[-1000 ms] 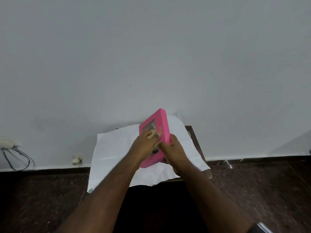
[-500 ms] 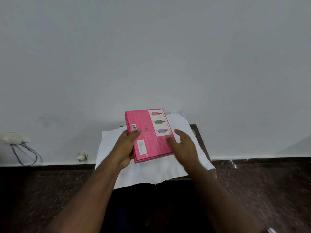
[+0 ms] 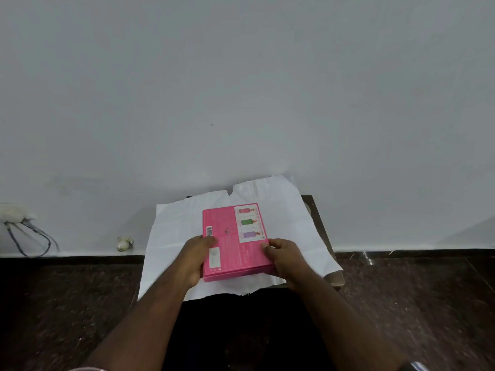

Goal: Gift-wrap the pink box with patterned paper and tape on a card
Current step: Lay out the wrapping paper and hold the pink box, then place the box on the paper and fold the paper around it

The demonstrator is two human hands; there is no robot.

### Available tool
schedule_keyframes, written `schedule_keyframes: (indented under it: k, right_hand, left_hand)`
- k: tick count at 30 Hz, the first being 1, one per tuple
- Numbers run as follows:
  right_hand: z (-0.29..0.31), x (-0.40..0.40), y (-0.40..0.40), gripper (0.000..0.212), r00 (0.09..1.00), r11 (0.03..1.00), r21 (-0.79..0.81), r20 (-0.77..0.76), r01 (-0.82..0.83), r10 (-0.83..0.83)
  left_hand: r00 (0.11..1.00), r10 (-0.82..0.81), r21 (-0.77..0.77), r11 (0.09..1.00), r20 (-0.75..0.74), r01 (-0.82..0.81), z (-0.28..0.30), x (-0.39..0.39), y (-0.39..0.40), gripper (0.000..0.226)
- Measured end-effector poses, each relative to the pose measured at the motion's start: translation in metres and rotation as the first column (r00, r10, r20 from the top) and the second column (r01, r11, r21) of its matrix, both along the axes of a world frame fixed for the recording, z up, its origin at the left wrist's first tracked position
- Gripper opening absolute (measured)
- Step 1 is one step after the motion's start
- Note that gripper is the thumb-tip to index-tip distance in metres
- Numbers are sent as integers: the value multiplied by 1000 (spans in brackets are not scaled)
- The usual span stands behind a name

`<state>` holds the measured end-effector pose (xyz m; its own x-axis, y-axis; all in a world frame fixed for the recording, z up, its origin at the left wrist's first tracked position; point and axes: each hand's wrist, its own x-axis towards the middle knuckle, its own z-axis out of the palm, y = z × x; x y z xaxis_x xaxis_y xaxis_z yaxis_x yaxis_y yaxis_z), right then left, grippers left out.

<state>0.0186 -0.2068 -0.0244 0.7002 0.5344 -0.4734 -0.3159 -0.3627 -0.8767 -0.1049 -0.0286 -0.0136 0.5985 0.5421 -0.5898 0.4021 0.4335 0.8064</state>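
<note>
The pink box (image 3: 235, 242) lies flat, back side up, on a sheet of paper (image 3: 171, 236) that shows its plain white side. The sheet covers a small dark table (image 3: 318, 226) against the wall. My left hand (image 3: 197, 257) grips the box's left edge, thumb on top near the barcode. My right hand (image 3: 284, 257) grips the right front corner, thumb on the top face. No card or tape is in view.
A pale wall rises right behind the table. The floor around is dark speckled stone. At the far left, a white socket block with looped cables (image 3: 29, 234) hangs on the wall, and a small white plug (image 3: 124, 242) sits at the skirting.
The box was held tilted on edge, then turned back side up and lowered flat onto the paper. My right hand, briefly loose, now grips the right corner.
</note>
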Motion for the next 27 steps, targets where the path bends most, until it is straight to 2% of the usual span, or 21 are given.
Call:
schedule_keyframes:
  k: [4,8,12,18,22,27]
  right_hand:
    - [-9,-3,17,28,986,991,-93,127,-92,103]
    - [-17,6,24,28,973,986,-152,209,-71,102]
    - [-23,17,25,31,955,975,-213,274,-59,117]
    - [-31,25,25,32,935,958,-284,325,-45,140]
    - [-31,28,25,29,880,929,-369,431,-28,198]
    - [-30,31,21,26,846,907,-421,484,1,223]
  left_hand:
    - [999,34,2,999,2,-34,-17,-5,11,21]
    - [999,31,66,997,-21,-29,-24,2,14,18]
    - [995,-8,212,977,-100,29,-27,15,17,15]
    - [985,-107,280,949,-138,142,-35,26,20,20]
    - [977,-125,348,920,-175,180,-41,29,23,27]
    - [945,-186,448,844,-269,294,-45,29,22,26]
